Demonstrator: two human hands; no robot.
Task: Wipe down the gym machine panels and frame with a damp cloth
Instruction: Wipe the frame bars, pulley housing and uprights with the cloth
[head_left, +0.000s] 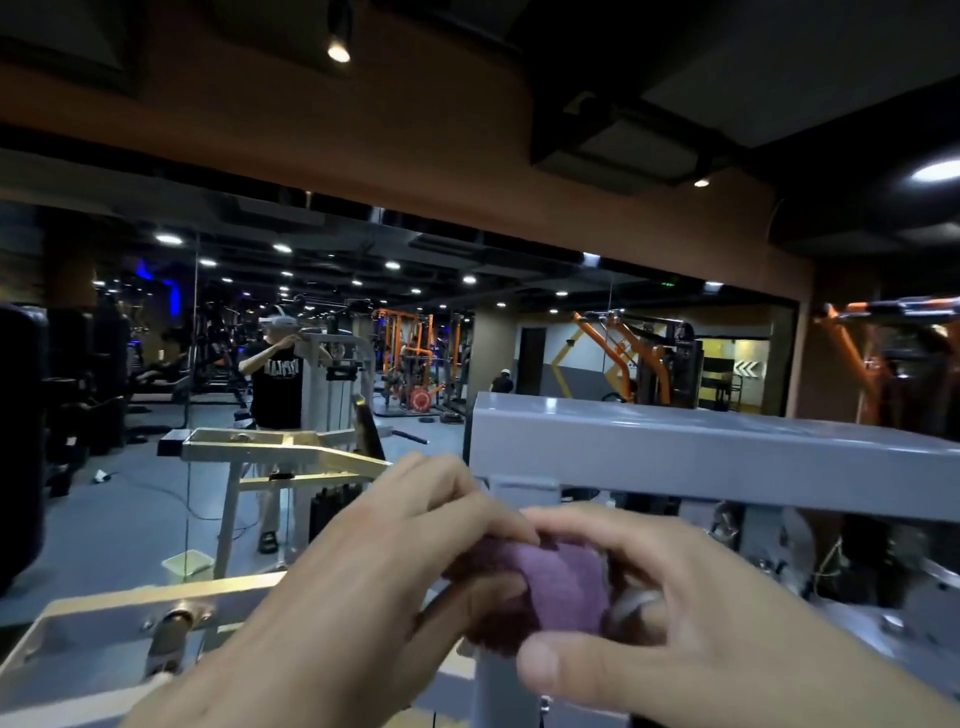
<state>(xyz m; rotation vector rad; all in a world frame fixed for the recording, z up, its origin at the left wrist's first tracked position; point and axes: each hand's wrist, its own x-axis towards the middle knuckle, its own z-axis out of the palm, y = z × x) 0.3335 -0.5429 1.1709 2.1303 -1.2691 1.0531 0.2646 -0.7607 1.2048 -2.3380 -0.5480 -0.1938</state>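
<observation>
- Both hands are up in front of the grey machine, bunching a purple cloth (550, 582) between them, just below the top frame beam (701, 447).
- The left hand (415, 540) has its fingers curled over the cloth's left edge, thumb tucked under it — grasping it, not just resting there.
- The right hand (665, 597) pinches the other side, fingers draped over the top and thumb pressing in from below.
- The cloth looks soft and floppy, terry-ish, and light. My guess is it'll squash into whatever shape you want, so no fragility worries. Damp, though, it may drag a bit on that painted metal.
- Best hold, I reckon: fold it into a pad and grip it across the back with a flat palm, so a wide face meets the beam.
- There's a mirror (363, 322) behind, showing the person reflected — plus orange racks (410, 348) further back.
</observation>
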